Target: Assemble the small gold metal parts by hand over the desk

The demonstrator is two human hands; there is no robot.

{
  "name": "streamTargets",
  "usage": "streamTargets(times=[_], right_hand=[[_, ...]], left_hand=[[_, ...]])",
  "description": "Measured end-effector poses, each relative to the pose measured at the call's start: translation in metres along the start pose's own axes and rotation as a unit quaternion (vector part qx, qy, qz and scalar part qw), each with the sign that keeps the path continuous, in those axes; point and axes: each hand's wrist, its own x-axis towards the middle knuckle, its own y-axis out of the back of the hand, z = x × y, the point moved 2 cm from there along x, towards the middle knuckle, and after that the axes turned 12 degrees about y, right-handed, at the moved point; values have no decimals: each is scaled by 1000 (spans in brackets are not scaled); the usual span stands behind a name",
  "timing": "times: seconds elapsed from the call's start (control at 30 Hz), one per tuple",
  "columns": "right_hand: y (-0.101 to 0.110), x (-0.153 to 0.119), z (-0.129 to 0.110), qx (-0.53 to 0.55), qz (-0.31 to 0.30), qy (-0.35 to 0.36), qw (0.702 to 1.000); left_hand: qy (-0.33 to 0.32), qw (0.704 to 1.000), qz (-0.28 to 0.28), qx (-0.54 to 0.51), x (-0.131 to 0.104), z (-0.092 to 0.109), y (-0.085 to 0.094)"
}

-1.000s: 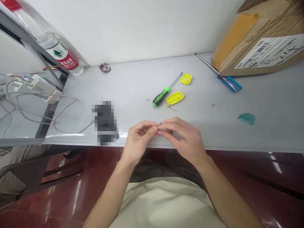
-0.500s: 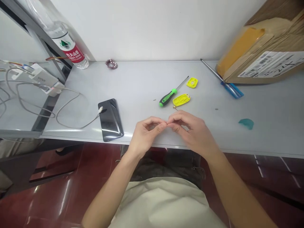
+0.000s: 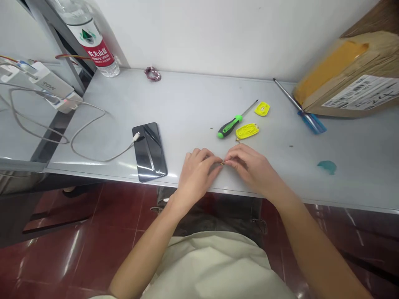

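My left hand (image 3: 196, 172) and my right hand (image 3: 249, 166) meet fingertip to fingertip over the near edge of the grey table (image 3: 187, 104). Between the fingertips sits a tiny brass-coloured part (image 3: 222, 163), pinched from both sides. Just beyond my hands lie a green-handled screwdriver (image 3: 232, 125), a larger yellow plastic piece (image 3: 247, 131) and a smaller yellow plastic piece (image 3: 262, 109).
A black phone (image 3: 149, 150) on a white cable lies left of my hands. A water bottle (image 3: 93, 45) and a bead ring (image 3: 152, 73) stand at the back left. A blue-handled screwdriver (image 3: 304, 116), a cardboard box (image 3: 352, 83) and a teal scrap (image 3: 326, 166) are to the right.
My hands have stayed together on the small part and dropped lower, close to the table surface. The camera view has shifted, so the table's things sit further right.
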Motion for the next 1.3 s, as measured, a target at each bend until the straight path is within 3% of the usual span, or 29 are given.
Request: streamTargets(times=[0.3, 0.77, 1.07, 1.3], right_hand=[[0, 2, -2, -23, -56, -12, 998], [-2, 2, 3, 17, -51, -11, 999], [14, -2, 9, 16, -20, -36, 999], [9, -4, 20, 4, -54, -34, 998]], left_hand=[[-3, 1000, 7, 8, 0, 0, -1], [2, 1000, -9, 9, 1, 0, 0], [9, 1000, -17, -17, 2, 1, 3], [29, 998, -37, -40, 5, 5, 6]])
